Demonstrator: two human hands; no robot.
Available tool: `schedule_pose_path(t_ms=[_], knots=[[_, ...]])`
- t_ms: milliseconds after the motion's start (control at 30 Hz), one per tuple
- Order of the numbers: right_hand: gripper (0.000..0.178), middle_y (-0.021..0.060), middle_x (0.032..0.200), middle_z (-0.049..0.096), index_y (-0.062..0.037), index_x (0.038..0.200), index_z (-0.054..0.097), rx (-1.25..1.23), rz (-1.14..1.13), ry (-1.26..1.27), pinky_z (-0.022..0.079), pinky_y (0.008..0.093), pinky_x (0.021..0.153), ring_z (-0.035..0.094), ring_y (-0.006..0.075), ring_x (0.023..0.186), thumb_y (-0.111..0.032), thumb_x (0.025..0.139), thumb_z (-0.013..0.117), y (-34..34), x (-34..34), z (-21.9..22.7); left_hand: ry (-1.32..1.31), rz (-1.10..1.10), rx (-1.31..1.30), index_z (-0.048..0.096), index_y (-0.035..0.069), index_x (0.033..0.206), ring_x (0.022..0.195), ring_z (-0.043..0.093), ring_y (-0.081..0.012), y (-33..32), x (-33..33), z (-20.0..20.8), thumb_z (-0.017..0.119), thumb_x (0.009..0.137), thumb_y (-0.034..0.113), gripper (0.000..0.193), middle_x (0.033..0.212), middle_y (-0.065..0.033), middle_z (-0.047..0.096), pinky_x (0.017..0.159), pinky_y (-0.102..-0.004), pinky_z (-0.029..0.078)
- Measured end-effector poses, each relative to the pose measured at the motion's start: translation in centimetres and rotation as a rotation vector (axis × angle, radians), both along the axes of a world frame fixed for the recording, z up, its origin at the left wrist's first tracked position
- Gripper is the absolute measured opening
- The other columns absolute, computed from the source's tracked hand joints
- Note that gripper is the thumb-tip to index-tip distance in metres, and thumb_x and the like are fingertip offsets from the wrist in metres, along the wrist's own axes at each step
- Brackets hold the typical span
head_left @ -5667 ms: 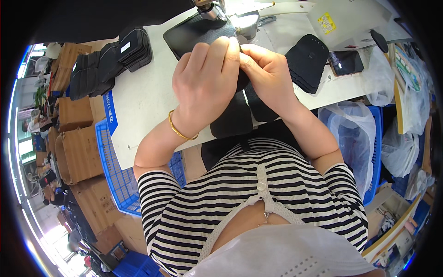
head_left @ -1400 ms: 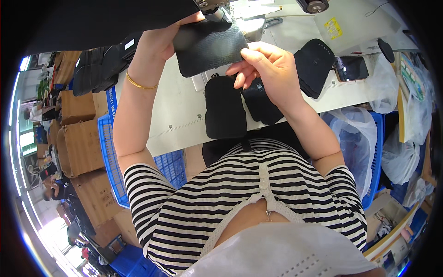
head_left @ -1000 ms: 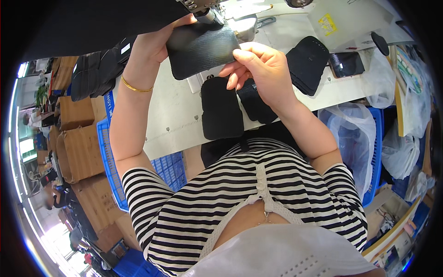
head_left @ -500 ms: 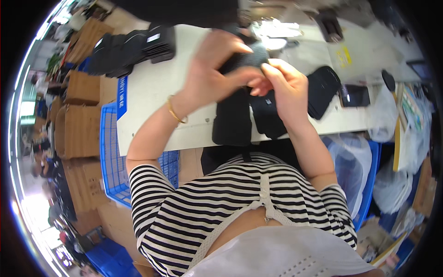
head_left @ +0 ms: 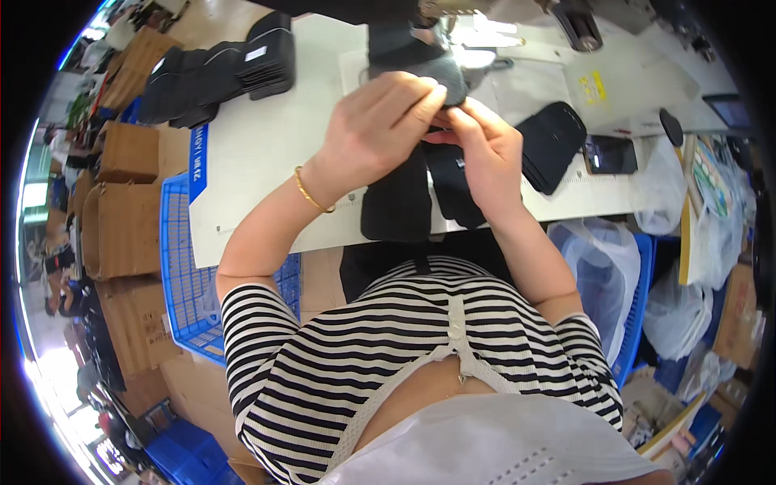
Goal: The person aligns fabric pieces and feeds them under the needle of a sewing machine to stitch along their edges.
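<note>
Near the lit work area of what looks like a sewing machine (head_left: pixel 347 10), I hold a dark padded fabric piece (head_left: pixel 420 69). My left hand (head_left: pixel 378 128), wearing a gold bangle (head_left: pixel 311 194), pinches its near edge with thumb and fingers together. Close beside it, my right hand (head_left: pixel 491 162) has its fingertips closed on the same edge; the exact grip is partly hidden. Below my hands, a long black fabric piece (head_left: pixel 396 206) lies at the table's front edge. Another black piece (head_left: pixel 453 190) lies next to it, partly under my right hand.
Stacked black pieces (head_left: pixel 267 61) stand at the table's far left, with another stack (head_left: pixel 554 147) right of my hands. A phone (head_left: pixel 610 153) lies beyond it. Blue baskets (head_left: pixel 182 267) flank the white table (head_left: pixel 267 174); the right one holds clear plastic (head_left: pixel 598 267). Cardboard boxes (head_left: pixel 129 230) stand left.
My left hand has shifted down and closed in a pinch on the piece, its fingers now drawn together beside my right hand. The whole view has shifted slightly.
</note>
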State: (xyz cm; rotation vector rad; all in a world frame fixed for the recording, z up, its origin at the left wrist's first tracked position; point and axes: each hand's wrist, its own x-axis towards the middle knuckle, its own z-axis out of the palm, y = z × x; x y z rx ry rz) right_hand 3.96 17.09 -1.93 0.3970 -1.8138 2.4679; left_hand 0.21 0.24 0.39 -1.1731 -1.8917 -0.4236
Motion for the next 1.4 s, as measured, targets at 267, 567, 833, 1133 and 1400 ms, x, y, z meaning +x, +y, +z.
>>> schedule_pose_path(t_ms=[267, 567, 833, 1133, 1400], knots=[[0.026, 0.0114, 0.101, 0.070, 0.0077, 0.110, 0.065, -0.057, 0.029, 0.000, 0.058, 0.0288, 0.080, 0.068, 0.0155, 0.093, -0.007, 0.101, 0.046, -0.4, 0.2, -0.4, 0.186, 0.035, -0.018, 0.071, -0.001, 0.093, 0.087, 0.067, -0.0215, 0.1, -0.4, -0.3, 0.069, 0.060, 0.006, 0.034, 0.095, -0.0078, 0.067, 0.071, -0.0309, 0.059], [0.024, 0.0097, 0.100, 0.068, 0.0065, 0.106, 0.065, -0.256, 0.061, -0.081, 0.060, 0.0294, 0.078, 0.068, 0.0161, 0.093, -0.008, 0.100, 0.047, -1.2, 0.2, -0.6, 0.097, 0.064, -0.154, 0.074, 0.001, 0.098, 0.091, 0.069, -0.0222, 0.1, 0.4, 1.4, 0.071, 0.067, 0.000, 0.031, 0.099, -0.0077, 0.070, 0.074, -0.0307, 0.059], [0.024, 0.0096, 0.103, 0.067, 0.0066, 0.109, 0.064, -0.308, 0.082, -0.108, 0.060, 0.0310, 0.078, 0.068, 0.0182, 0.097, -0.007, 0.100, 0.046, -1.9, -0.3, -0.2, 0.147, 0.015, -0.167, 0.070, 0.000, 0.096, 0.092, 0.067, -0.0217, -0.7, -1.2, 1.6, 0.067, 0.061, 0.008, 0.037, 0.097, -0.0061, 0.066, 0.073, -0.0307, 0.060], [0.023, 0.0094, 0.107, 0.067, 0.0056, 0.112, 0.064, -0.338, 0.107, -0.090, 0.059, 0.0327, 0.081, 0.065, 0.0160, 0.101, -0.004, 0.097, 0.048, -2.3, -1.6, -0.2, 0.176, 0.043, -0.171, 0.069, 0.001, 0.096, 0.092, 0.067, -0.0204, -0.8, -2.5, 1.7, 0.068, 0.062, 0.009, 0.035, 0.097, -0.0048, 0.066, 0.070, -0.0287, 0.058], [0.034, 0.0092, 0.121, 0.064, 0.0036, 0.129, 0.057, -0.338, 0.114, -0.100, 0.057, 0.0314, 0.086, 0.063, 0.0147, 0.107, -0.005, 0.097, 0.055, -2.4, -1.7, 0.1, 0.215, 0.032, -0.138, 0.069, 0.002, 0.096, 0.087, 0.068, -0.0197, -0.7, -4.0, 1.9, 0.068, 0.064, 0.009, 0.033, 0.093, -0.0046, 0.067, 0.068, -0.0279, 0.057]])
